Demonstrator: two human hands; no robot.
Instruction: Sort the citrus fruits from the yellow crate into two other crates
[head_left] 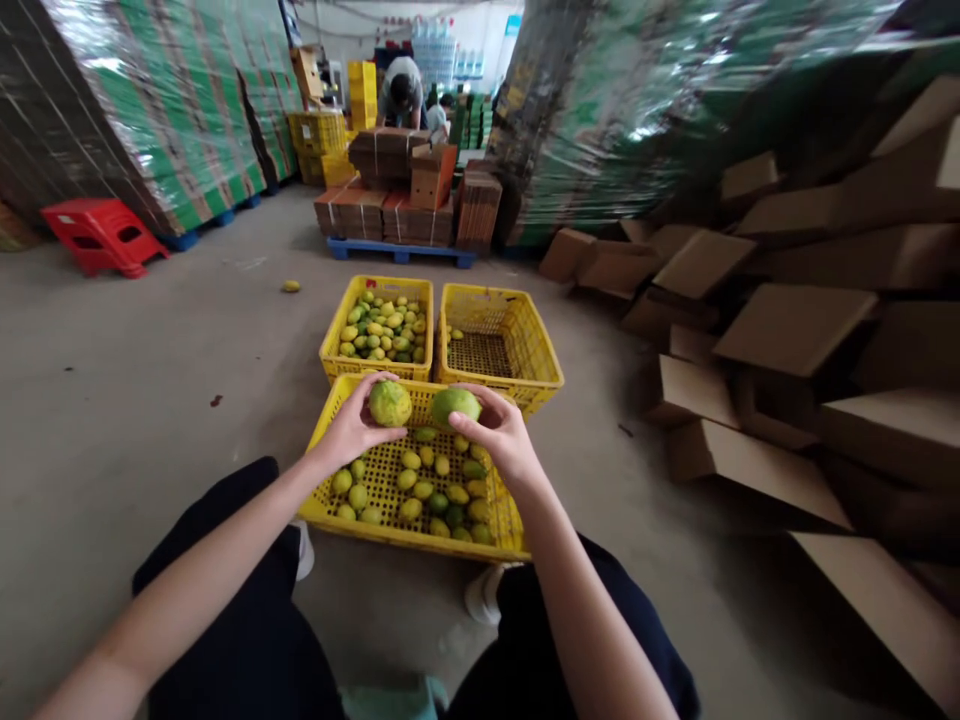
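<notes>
My left hand (pixel 358 425) grips a yellow-green lemon (pixel 391 403) between thumb and fingers. In my right hand (pixel 501 432) is a greener lemon (pixel 455 405), held level with the first and a short gap away. Both are raised over the near yellow crate (pixel 390 535), where several green and yellow lemons (pixel 424 490) lie loose on the perforated bottom. Behind it on the left, another yellow crate (pixel 326 350) is well filled with lemons (pixel 382 325). The crate beside that on the right (pixel 551 350) has only a few lemons (pixel 454 333) in its left corner.
Cardboard boxes (pixel 795 325) are heaped along the right. Ahead, a blue pallet (pixel 401 252) bears bundled flat cartons (pixel 352 212), with a person (pixel 401 90) bending behind. A red stool (pixel 105 232) stands left, and one lemon (pixel 291 286) lies on the floor. Wrapped stacks (pixel 187 100) flank both sides.
</notes>
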